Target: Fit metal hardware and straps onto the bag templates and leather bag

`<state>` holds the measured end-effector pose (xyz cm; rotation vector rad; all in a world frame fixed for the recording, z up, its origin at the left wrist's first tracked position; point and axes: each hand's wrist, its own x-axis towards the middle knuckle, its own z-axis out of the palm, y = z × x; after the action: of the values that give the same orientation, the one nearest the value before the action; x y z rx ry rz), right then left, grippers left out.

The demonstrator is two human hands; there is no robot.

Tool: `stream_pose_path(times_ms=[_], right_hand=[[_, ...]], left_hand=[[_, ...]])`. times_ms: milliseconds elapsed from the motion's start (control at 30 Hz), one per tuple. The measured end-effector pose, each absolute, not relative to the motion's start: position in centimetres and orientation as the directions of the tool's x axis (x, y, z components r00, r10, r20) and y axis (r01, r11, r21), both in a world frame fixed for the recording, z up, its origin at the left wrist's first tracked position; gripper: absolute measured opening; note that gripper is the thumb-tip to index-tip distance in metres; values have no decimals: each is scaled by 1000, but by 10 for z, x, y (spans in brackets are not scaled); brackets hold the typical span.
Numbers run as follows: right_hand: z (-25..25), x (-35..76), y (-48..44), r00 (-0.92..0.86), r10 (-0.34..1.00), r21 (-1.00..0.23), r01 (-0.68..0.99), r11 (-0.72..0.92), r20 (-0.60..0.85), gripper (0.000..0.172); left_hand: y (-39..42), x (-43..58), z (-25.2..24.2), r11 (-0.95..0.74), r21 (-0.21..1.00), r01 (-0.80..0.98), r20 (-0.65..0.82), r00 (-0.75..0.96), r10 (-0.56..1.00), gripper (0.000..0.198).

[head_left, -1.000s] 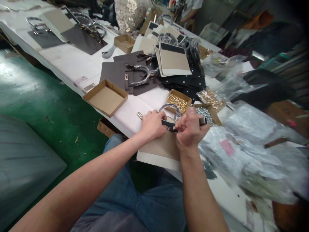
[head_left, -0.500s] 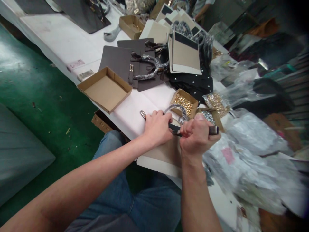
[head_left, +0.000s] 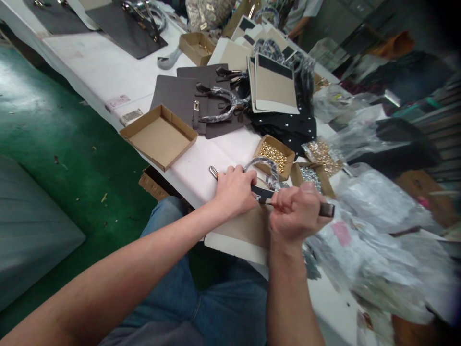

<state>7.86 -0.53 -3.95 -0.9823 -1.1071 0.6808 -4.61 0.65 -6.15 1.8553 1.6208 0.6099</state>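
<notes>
Your right hand (head_left: 297, 211) clenches a dark bar (head_left: 327, 210); I can't tell whether your left hand (head_left: 236, 190) grips. The beige panel (head_left: 245, 228), at their six o'clock, seems light, stiff: hold its edges.

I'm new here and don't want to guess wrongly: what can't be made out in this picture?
In the head view:
Most of the dark item in the right hand: hidden by its fingers.
What lies under the left hand: hidden by the hand.
The co-worker's upper part: cut off by the top edge.
Gold fittings' exact shapes: too small.
</notes>
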Motion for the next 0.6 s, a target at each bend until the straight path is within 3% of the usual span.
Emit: stream_pose_path(times_ms=[167, 400, 600], right_hand=[[-34, 85, -3, 351, 876, -933, -13, 360, 333, 64], [-32, 118, 73, 229, 962, -984, -129, -119, -147, 65], [-51, 115, 108, 138, 938, -946, -112, -303, -317, 71]], left_hand=[[6, -46, -64, -95, 698, 710, -15, 148, 989, 23], [4, -45, -67, -92, 702, 706, -8, 137, 990, 21], [3, -46, -66, -83, 700, 709, -14, 130, 991, 24]])
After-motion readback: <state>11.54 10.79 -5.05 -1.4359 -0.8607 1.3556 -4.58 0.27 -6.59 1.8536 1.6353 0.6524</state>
